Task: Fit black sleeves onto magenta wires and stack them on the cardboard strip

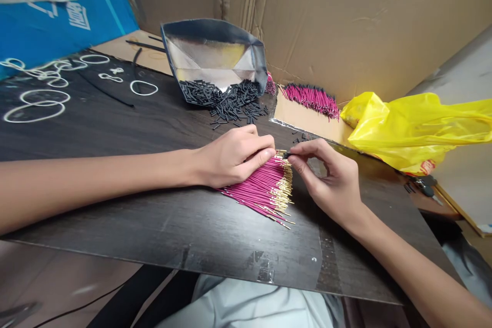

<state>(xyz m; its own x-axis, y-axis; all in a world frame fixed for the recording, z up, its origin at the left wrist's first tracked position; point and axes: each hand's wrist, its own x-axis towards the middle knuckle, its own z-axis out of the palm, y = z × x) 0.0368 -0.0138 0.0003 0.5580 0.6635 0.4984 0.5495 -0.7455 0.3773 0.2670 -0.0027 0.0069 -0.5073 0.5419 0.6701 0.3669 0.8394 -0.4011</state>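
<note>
Frame centre: my curled left hand (240, 156) grips pink wires (257, 179); my right hand (292, 156) pinches a black tube (286, 155). Gold ends (284, 184) mostly bare; black-ended batch (311, 100), right of upper centre, looks done.

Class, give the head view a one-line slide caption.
Left hand rests on pink wires; right hand pinches a small black piece beside their gold ends.

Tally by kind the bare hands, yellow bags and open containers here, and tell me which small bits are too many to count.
Bare hands: 2, the left hand and the right hand
Yellow bag: 1
Open container: 1
Total: 4
Black pieces and pink rods overlap too much to count.
</note>
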